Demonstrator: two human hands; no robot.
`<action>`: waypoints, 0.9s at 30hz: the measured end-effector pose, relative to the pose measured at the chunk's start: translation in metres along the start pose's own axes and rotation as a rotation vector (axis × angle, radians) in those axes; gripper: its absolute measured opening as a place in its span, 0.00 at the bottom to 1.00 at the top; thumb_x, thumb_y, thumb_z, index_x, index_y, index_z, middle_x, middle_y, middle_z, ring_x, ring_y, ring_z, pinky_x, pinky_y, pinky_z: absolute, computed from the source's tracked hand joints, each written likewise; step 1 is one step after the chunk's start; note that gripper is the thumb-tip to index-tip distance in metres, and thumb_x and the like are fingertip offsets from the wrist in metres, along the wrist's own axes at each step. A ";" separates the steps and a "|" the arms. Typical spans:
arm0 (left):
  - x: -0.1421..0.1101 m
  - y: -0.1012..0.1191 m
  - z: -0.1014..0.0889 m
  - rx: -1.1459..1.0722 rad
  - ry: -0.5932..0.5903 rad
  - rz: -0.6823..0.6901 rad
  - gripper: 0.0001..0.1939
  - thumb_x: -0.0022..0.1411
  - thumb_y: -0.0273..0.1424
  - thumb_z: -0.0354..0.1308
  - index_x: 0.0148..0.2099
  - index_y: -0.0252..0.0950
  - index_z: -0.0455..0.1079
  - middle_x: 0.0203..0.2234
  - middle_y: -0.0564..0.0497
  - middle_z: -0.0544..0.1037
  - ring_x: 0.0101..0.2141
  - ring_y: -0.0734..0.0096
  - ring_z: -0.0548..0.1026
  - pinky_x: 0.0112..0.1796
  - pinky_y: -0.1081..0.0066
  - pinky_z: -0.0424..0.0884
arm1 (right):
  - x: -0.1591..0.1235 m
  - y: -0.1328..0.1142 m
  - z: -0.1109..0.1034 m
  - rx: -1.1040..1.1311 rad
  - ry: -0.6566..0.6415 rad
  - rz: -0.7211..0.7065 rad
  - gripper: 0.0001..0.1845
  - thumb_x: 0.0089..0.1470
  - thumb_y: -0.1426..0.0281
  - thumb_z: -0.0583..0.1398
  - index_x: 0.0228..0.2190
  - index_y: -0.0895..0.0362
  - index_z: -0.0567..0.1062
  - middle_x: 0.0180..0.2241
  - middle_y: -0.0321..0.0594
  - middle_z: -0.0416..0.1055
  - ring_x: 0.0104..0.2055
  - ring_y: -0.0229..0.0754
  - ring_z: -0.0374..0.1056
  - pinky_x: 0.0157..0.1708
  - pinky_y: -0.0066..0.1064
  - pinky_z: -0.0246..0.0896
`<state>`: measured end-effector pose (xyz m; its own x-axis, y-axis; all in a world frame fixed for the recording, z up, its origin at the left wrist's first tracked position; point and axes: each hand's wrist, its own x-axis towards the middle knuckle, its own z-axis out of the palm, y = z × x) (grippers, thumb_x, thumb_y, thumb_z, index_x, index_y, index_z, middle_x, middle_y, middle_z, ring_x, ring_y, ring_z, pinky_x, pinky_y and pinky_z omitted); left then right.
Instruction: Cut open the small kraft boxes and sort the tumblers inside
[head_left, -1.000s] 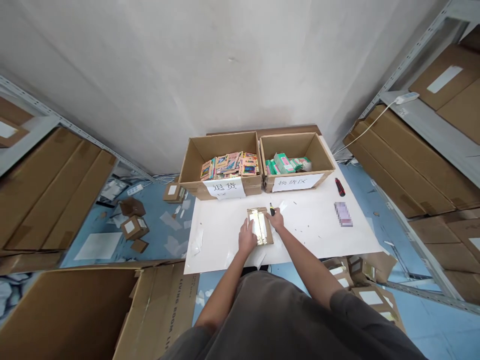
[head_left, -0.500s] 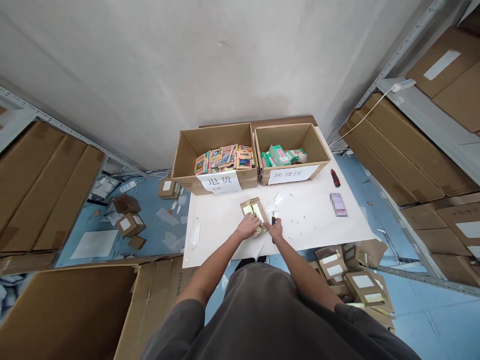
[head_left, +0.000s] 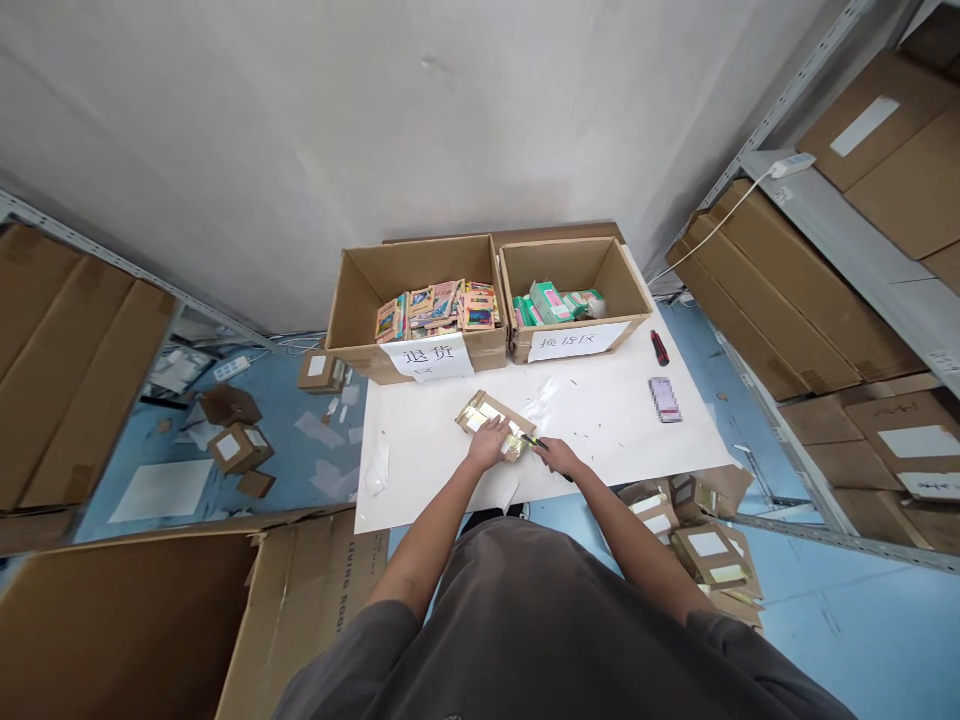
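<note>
A small taped cardboard box (head_left: 475, 408) with white labels lies slantwise on the white-covered table (head_left: 420, 450). My left hand (head_left: 487, 445) grips its near side, fingers laid over the top and holding it against the table. In my right hand (head_left: 556, 457), fingers closed, is a black and yellow box cutter (head_left: 537, 442). Its tip reaches the right end of the box; whether the blade is in the tape is too small to tell. Clear plastic scraps (head_left: 541, 398) lie just behind the box.
Two open cartons stand at the back, one of colourful card packs (head_left: 442, 305), one of green boxes (head_left: 550, 302). A red knife (head_left: 659, 348) and a blurred purple item (head_left: 664, 400) lie at right. Shelves flank the table; parcels (head_left: 709, 545) pile below right; a big carton (head_left: 300, 590) stands left.
The small box has turned, its far end swinging left. My right hand has tilted the box cutter from upright to pointing left at the box's right end. The view has shifted slightly.
</note>
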<state>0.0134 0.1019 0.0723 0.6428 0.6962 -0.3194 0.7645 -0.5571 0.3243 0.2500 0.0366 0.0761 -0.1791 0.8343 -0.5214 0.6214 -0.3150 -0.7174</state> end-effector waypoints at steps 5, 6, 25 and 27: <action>-0.002 0.001 -0.002 -0.051 -0.002 -0.032 0.43 0.44 0.30 0.77 0.62 0.40 0.65 0.70 0.39 0.62 0.70 0.49 0.58 0.67 0.57 0.56 | 0.001 -0.004 0.002 0.006 -0.108 0.085 0.14 0.66 0.60 0.57 0.30 0.54 0.67 0.21 0.30 0.66 0.17 0.34 0.63 0.21 0.24 0.56; -0.002 0.001 -0.003 -0.056 -0.010 -0.045 0.44 0.43 0.30 0.77 0.62 0.40 0.65 0.69 0.39 0.63 0.70 0.49 0.58 0.67 0.57 0.56 | 0.002 -0.006 0.002 0.034 -0.145 0.098 0.15 0.66 0.60 0.57 0.30 0.54 0.66 0.20 0.30 0.65 0.16 0.34 0.62 0.19 0.24 0.56; -0.003 -0.003 0.002 -0.063 0.085 -0.007 0.50 0.45 0.31 0.77 0.68 0.37 0.59 0.65 0.34 0.68 0.68 0.48 0.63 0.66 0.54 0.58 | -0.004 -0.009 0.018 0.276 -0.209 0.115 0.16 0.60 0.57 0.61 0.27 0.54 0.69 0.15 0.29 0.65 0.14 0.34 0.59 0.18 0.24 0.57; 0.000 -0.002 -0.003 -0.055 0.044 0.007 0.50 0.43 0.29 0.77 0.67 0.36 0.61 0.66 0.34 0.66 0.68 0.47 0.62 0.66 0.54 0.58 | -0.005 -0.009 0.020 0.275 -0.179 0.128 0.16 0.61 0.57 0.61 0.27 0.54 0.68 0.15 0.29 0.64 0.14 0.34 0.58 0.18 0.24 0.57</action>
<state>0.0113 0.1043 0.0744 0.6446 0.7121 -0.2783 0.7554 -0.5373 0.3750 0.2305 0.0262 0.0763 -0.2589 0.6953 -0.6704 0.4233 -0.5422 -0.7258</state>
